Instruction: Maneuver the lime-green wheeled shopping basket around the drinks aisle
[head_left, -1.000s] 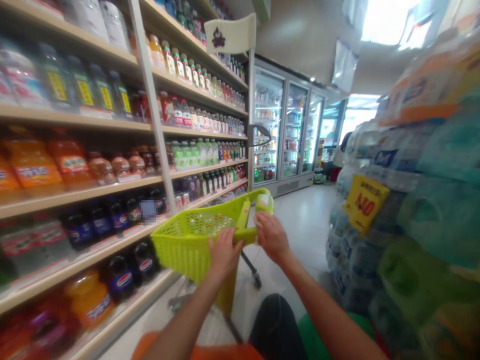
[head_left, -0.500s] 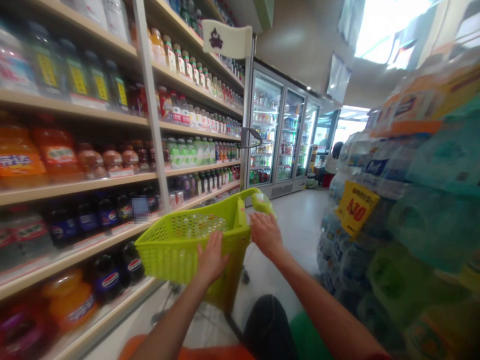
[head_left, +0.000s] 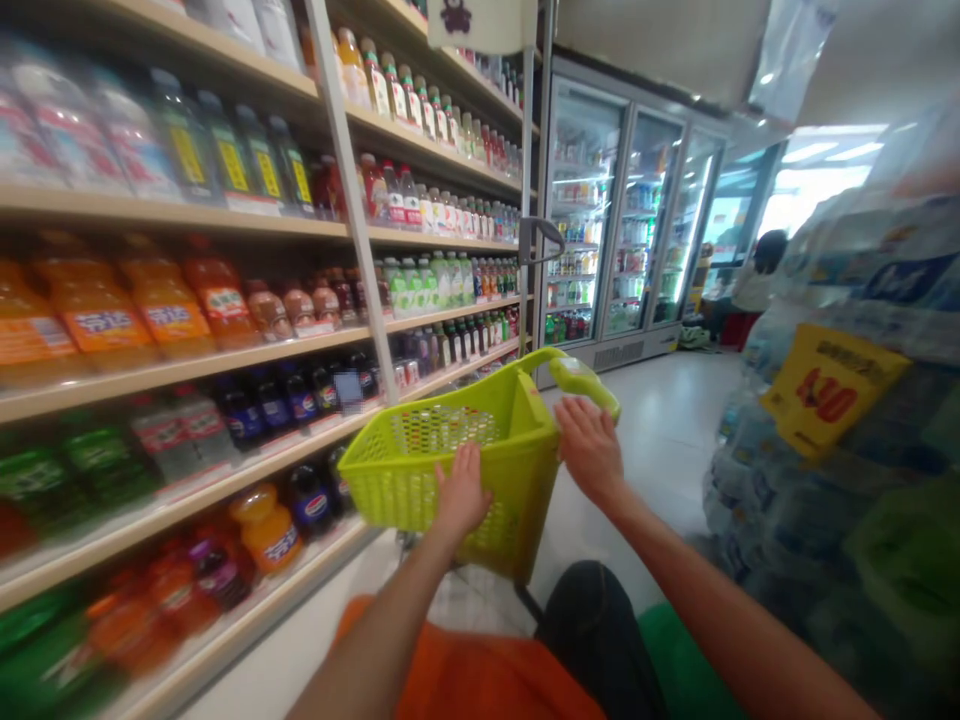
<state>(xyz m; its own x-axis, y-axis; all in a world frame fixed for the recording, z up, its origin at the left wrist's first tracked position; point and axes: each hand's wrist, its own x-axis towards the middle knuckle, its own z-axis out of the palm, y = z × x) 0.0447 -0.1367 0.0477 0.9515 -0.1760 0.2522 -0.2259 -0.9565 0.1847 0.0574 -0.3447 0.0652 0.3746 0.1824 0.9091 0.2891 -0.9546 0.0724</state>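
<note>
A lime-green shopping cart (head_left: 420, 500) with perforated walls stands before me, its handle (head_left: 576, 378) at the right end. My left hand (head_left: 463, 495) holds its near side, fingers over the rim and thumb out to the left. At the end below the handle, my right hand (head_left: 589, 450) grips the cart's edge, its fingers close together. The undersides of both hands are hidden. Only the cart's far inner wall shows, so its floor is out of sight.
Shelves (head_left: 262, 355) of bottled drinks line the left side. Glass-door fridges (head_left: 630, 220) stand at the back, with a person (head_left: 754, 275) farther right. Stacked packs of water bottles (head_left: 780, 540) rise on the right with a yellow price sign (head_left: 834, 388). Pale floor (head_left: 660, 430) runs between.
My view has turned left and tilted down, so the cart, both hands and shelves appear farther right. Both hands stay at the same spots on the cart.
</note>
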